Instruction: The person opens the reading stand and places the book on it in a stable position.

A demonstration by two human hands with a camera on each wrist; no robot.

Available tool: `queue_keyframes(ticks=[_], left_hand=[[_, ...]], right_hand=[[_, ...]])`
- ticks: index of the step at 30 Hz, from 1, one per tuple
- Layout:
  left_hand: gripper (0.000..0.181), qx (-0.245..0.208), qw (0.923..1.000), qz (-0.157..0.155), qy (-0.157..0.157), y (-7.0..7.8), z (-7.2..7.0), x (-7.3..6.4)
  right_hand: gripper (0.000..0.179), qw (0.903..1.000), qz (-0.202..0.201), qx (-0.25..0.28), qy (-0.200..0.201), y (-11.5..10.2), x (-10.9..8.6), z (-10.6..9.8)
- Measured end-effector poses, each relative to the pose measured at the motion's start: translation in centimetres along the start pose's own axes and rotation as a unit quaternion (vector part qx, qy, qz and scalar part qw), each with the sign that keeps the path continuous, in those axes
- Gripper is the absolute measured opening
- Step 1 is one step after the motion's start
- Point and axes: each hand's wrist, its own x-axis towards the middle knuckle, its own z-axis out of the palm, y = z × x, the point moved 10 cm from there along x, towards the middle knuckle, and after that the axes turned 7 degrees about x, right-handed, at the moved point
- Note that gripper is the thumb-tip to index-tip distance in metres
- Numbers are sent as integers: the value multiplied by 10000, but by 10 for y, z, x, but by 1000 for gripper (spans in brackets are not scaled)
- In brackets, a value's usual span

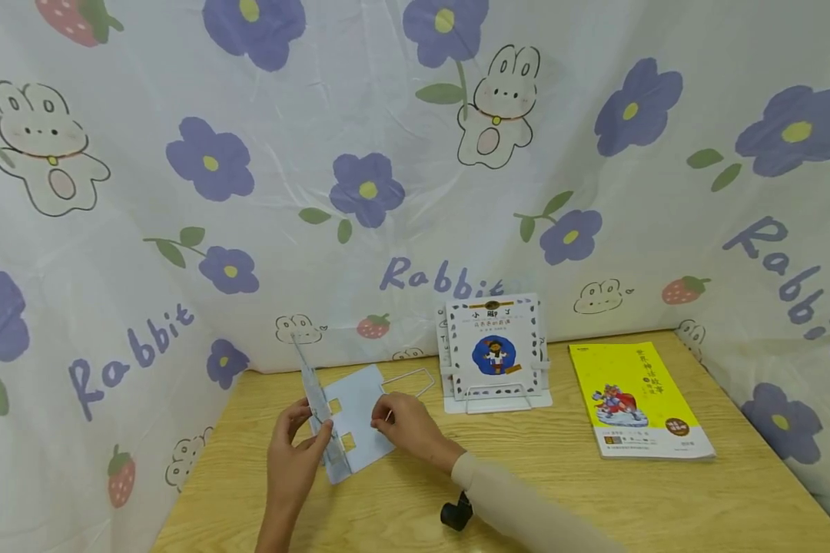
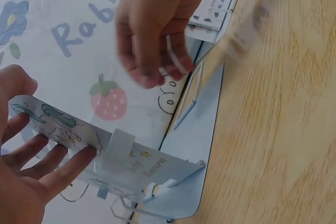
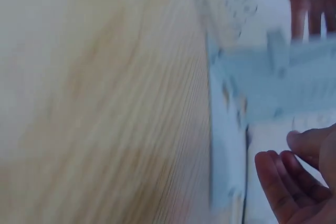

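Note:
A light blue folding book stand [image 1: 363, 422] is on the left of the table, its base flat with square cut-outs and its back panel raised. My left hand [image 1: 293, 461] grips the raised panel, thumb on one side and fingers on the other. The left wrist view shows a unicorn drawing [image 2: 68, 129] and lettering on that panel. Over the base hovers my right hand [image 1: 411, 426], fingers loosely bent; in the right wrist view nothing shows between its thumb and fingers [image 3: 278, 184]. A wire loop [image 1: 408, 375] sticks out beyond the base's far edge.
Behind and to the right, a white book stand holds a white picture book [image 1: 496, 357] upright. A yellow book [image 1: 639, 399] lies flat at the table's right. A black object [image 1: 456, 513] shows by the right sleeve [image 1: 519, 499]. A patterned cloth [image 1: 415, 230] hangs behind the table.

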Motion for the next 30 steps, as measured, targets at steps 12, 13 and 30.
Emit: queue_keyframes(ticks=[12,13,30], left_hand=[[38,-140,9984,153,525,-6,-25,2],[38,-177,9983,144,533,-6,-26,2],[40,-425,9985,144,324,-12,-26,4]], right_hand=[[9,9942,742,-748,196,64,2,-39],[11,9938,810,-740,178,67,1,-40],[12,9811,442,-1862,-277,67,7,-33]])
